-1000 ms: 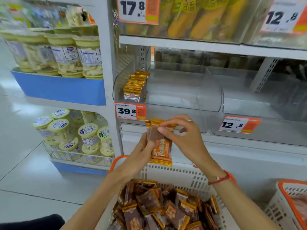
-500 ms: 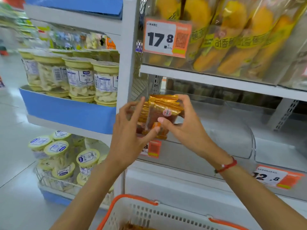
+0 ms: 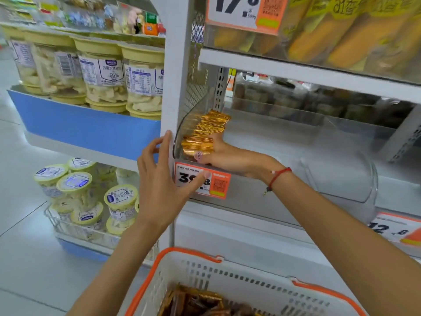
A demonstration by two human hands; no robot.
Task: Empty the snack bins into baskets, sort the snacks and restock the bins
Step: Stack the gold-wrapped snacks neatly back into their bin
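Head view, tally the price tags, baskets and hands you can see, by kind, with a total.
Price tags: 3, the 17.8 tag, 39.8 tag and 12.8 tag
Baskets: 1, the white basket
Hands: 2, the left hand and the right hand holding gold snack packs
Total: 6

White metal shelving stands on a pale glossy tiled floor under bright, even light.

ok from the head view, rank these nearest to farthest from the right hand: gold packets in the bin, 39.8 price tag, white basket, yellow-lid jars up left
1. gold packets: touching the right hand, inside the bin.
2. 39.8 price tag: just below it.
3. yellow-lid jars: upper left shelf.
4. white basket: bottom of view.
Three and four are close to call.
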